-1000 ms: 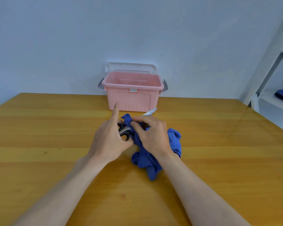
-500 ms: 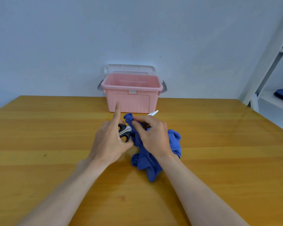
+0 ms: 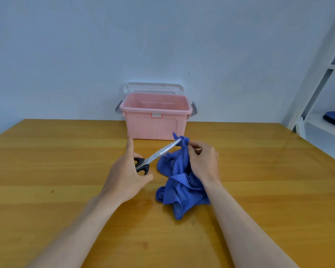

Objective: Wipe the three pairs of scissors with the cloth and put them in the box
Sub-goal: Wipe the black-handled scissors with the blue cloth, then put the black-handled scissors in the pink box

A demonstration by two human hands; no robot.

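Scissors [image 3: 159, 154] stretched between the hands above the counter [image 3: 46, 171]: left hand [image 3: 127, 176] gripped the black handles, right hand [image 3: 203, 161] pinched the cloth [image 3: 179, 188] around the blade tip, near the box [image 3: 156, 125].

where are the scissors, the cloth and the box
scissors [image 3: 163, 150]: head view, middle of the blades
cloth [image 3: 179, 185]: head view, bunched middle folds
box [image 3: 155, 127]: head view, front wall

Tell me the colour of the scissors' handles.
Black; the scissors' handles show best in the head view, held in the left hand.
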